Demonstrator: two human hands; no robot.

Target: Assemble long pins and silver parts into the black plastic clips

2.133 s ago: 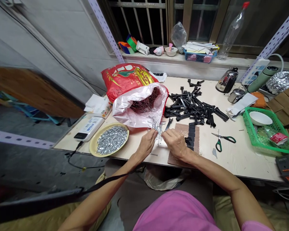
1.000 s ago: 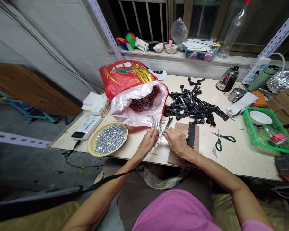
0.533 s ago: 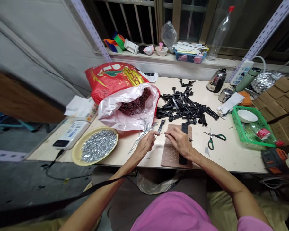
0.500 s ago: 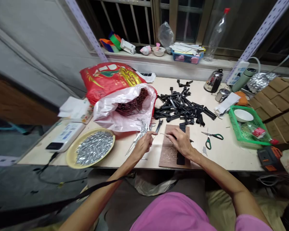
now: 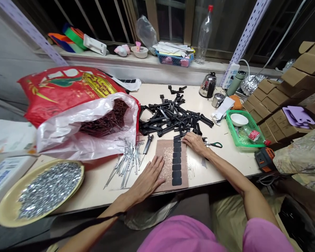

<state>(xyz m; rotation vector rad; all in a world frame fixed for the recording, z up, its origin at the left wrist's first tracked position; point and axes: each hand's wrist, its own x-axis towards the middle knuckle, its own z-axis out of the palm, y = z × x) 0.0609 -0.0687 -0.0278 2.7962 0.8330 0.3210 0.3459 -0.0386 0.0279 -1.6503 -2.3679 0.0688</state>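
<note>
My left hand [image 5: 148, 176] lies flat with fingers stretched on the left edge of a brown sheet [image 5: 165, 154]. A column of black rounded-square pads [image 5: 176, 167] runs down the sheet's right side. At the top of that column is my right hand [image 5: 194, 142], fingers pinched together; a thin tip shows at them, but what they hold is mostly hidden. Behind both hands spreads a pile of black plastic parts [image 5: 170, 117]. One such black part [image 5: 148, 144] lies apart, near a heap of silver metal rods [image 5: 130, 161]. Scissors [image 5: 215, 144] lie partly behind my right hand.
A red bag [image 5: 65, 91] gapes open at left, full of dark brown rods. Front left stands a yellow bowl [image 5: 80, 178] of small silver pieces. To the right are a green basket [image 5: 233, 136], a kettle [image 5: 208, 84] and stacked cardboard boxes [image 5: 275, 101].
My left hand has come down from holding a thin rod in the air to lying flat on the sheet. My right hand has moved up to the top pads. The view has shifted right.
</note>
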